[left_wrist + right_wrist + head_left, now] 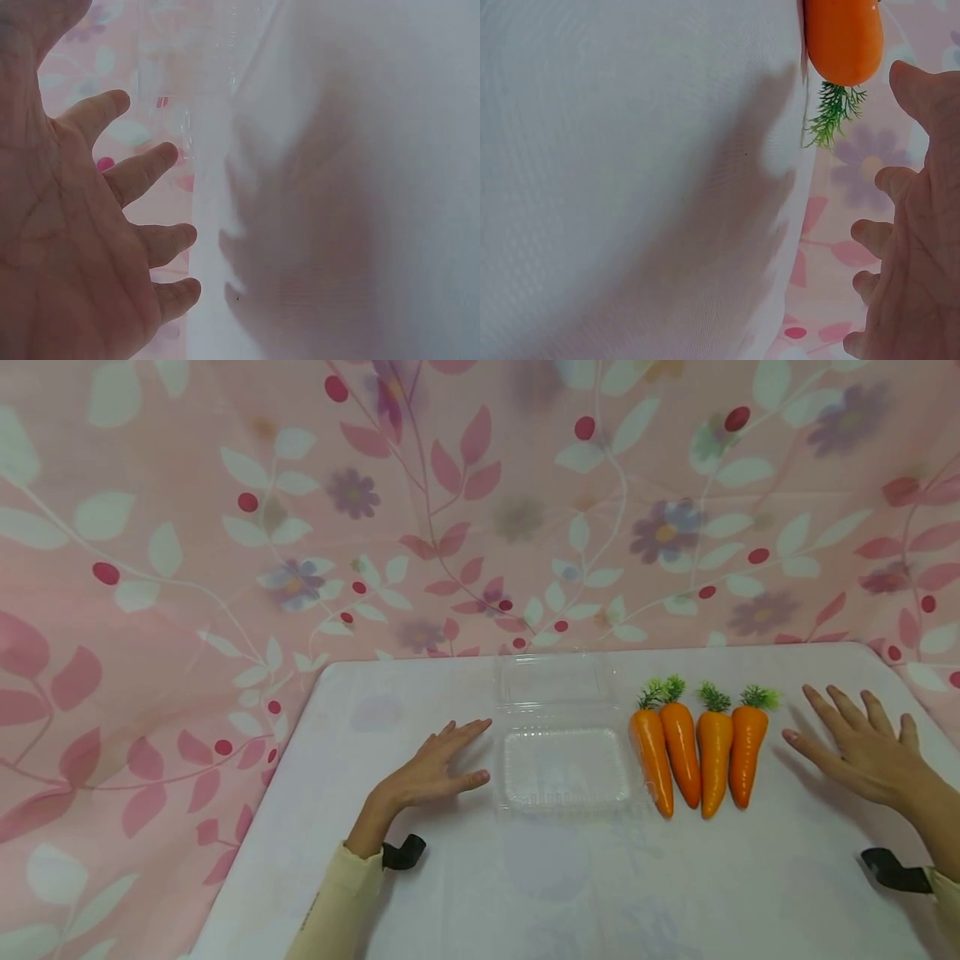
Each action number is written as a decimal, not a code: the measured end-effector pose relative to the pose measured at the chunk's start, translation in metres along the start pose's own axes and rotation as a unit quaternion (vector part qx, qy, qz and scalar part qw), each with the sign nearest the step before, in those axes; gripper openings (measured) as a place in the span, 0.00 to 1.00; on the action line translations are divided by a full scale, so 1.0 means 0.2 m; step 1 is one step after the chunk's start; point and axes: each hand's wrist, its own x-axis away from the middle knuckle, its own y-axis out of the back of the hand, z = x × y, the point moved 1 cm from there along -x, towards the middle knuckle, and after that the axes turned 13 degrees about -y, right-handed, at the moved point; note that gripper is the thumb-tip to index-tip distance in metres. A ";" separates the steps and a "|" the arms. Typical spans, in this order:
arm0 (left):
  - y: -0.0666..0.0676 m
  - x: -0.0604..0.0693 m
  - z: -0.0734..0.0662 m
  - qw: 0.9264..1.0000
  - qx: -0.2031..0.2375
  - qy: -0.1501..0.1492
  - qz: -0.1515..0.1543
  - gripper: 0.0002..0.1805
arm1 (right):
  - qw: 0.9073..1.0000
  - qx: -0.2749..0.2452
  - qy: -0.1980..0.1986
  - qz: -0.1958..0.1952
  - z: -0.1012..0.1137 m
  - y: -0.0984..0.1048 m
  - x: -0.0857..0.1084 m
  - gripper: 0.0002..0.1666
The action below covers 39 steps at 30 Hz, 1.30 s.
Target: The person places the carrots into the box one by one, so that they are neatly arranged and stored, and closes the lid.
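In the head view a clear plastic box [566,767] lies on the white table, its hinged lid [553,681] folded back behind it. Several orange toy carrots [679,752] with green tops lie side by side just right of the box. My left hand [435,770] hovers left of the box, fingers spread and holding nothing. To the right of the carrots, my right hand [870,747] is also spread and holds nothing. The right wrist view shows one carrot [845,41] beyond the thumb, apart from the hand. Both palms cast shadows on the cloth.
A white cloth covers the table [570,885]. Behind and to the left hangs a pink floral curtain [465,510]. A black wrist mount [403,852] sits at the left cuff, and another black mount [894,870] at the right.
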 end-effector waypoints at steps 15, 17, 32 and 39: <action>-0.04 -0.01 0.00 1.000 0.014 0.022 0.014 0.51 | 1.000 -0.005 0.003 0.003 0.00 -0.01 0.00 0.55; -0.05 -0.01 -0.01 0.999 0.015 0.026 0.018 0.52 | 1.000 -0.005 0.004 0.001 0.00 -0.01 0.00 0.55; -0.05 -0.01 0.00 0.999 0.022 0.032 0.030 0.55 | 1.000 -0.007 0.007 0.008 0.01 -0.02 0.01 0.55; -0.04 -0.03 0.01 0.999 0.022 0.032 0.036 0.55 | 1.000 -0.013 0.014 0.009 0.02 -0.02 0.02 0.54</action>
